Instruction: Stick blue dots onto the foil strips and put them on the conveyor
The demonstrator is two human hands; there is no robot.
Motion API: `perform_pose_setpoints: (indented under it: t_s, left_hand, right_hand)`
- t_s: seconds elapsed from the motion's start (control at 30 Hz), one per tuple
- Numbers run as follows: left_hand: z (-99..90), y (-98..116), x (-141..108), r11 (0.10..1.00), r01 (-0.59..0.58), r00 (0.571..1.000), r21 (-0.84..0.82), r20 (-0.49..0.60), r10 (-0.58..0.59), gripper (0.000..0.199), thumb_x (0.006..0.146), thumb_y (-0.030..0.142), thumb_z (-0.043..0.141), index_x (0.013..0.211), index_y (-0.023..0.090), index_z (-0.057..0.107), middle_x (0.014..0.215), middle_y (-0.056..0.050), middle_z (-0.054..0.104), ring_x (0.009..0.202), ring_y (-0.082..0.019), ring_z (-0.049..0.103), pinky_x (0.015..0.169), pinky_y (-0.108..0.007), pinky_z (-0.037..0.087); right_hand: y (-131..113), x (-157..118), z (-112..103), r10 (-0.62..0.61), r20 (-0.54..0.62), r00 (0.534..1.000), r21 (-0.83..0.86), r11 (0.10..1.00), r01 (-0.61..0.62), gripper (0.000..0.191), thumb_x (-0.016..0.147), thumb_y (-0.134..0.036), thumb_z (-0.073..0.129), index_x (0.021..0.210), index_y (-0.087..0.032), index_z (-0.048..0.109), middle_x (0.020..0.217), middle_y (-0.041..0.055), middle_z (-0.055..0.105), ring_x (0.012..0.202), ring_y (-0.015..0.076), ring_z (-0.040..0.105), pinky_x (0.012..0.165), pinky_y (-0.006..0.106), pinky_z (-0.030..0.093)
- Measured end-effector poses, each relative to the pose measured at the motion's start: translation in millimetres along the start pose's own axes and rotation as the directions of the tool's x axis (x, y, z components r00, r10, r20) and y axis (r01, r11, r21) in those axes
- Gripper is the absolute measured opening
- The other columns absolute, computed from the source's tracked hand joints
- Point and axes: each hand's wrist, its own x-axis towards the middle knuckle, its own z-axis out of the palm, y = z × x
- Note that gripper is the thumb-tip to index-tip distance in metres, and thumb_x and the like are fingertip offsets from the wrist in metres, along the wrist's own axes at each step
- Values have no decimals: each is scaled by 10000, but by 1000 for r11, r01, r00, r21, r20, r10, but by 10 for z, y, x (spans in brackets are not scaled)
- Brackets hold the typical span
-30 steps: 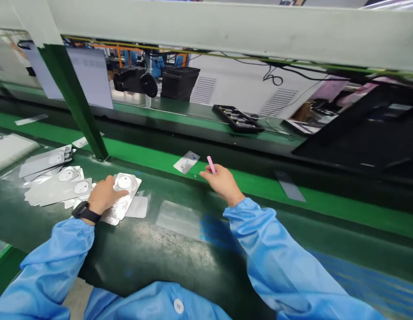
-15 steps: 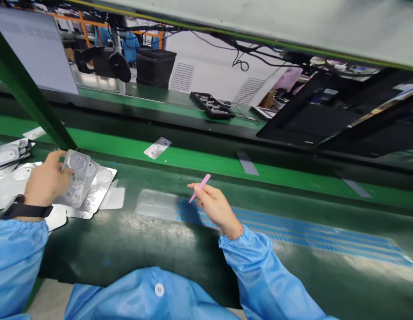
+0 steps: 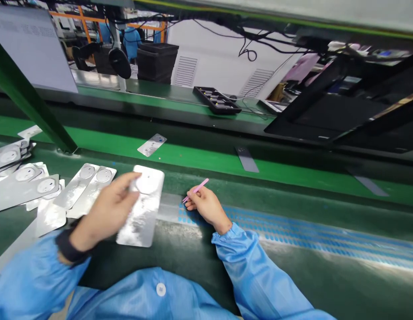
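Note:
My left hand [image 3: 111, 206] grips a shiny silver rectangular panel [image 3: 139, 226] by its left edge, thumb over the face; a round shape marks its upper part. The panel is tilted up above the bench. Pink tweezers [image 3: 202, 183] are pinched in my right hand [image 3: 206, 205], their tips pointing down at the left end of a clear sheet with rows of small blue dots [image 3: 276, 229]. Similar silver panels [image 3: 78, 186] lie in an overlapping pile left of my left hand.
Behind the bench runs a green conveyor belt [image 3: 199, 158] carrying a silver panel [image 3: 152, 145] and a grey panel [image 3: 246, 159]. A green post [image 3: 33, 95] slants down at the left. Farther back are a black tray [image 3: 217, 100] and stacked black bins [image 3: 156, 62].
My left hand has moved right from the pile, bringing one panel with it. My right hand has drawn slightly left, lowering the tweezers' tips to the dotted sheet.

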Motion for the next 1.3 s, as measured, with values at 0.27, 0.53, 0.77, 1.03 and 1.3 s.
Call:
perform_pose_setpoints:
  t_s: [0.27,0.53,0.77,1.03,1.3]
  left_hand:
    - [726,-173,-7,943,-70,923,327,380,-63,361,838,179,515,1199,198,504,970,-59,679,844,-215,646,753,-321,481]
    - [713,-259,83,830,-383,861,406,481,162,463,725,376,747,1126,220,575,1212,-65,589,1165,-291,449,939,-420,382]
    - [820,-388,97,825,-482,806,297,520,283,531,649,422,810,1094,225,597,1193,-42,623,1160,-281,444,925,-440,340]
    - [824,-417,69,804,-531,782,269,521,342,517,655,437,808,1083,220,616,1211,-57,620,1154,-280,449,915,-447,343]
    - [822,-413,70,798,-540,775,268,527,348,498,656,425,810,1063,205,626,1223,-68,611,1156,-284,453,916,-455,353]
  right_hand:
    - [-10,-2,24,29,-13,1000,-11,1000,-29,131,781,-248,628,707,-173,550,550,-6,646,461,116,620,450,202,510]
    - [-51,-33,-69,56,84,995,146,987,-68,375,615,-485,750,691,-180,547,576,17,668,514,129,639,490,218,528]
    - [-131,-144,99,-2,48,999,51,999,0,383,668,-521,706,718,-169,565,584,19,661,499,133,633,476,230,526]
    - [-29,-94,219,75,50,996,27,997,-77,294,717,-440,682,711,-176,552,551,13,651,468,133,622,452,226,515]
    - [-40,-103,200,80,57,995,-7,997,-80,245,743,-396,654,705,-177,553,565,21,664,476,130,624,467,224,518]
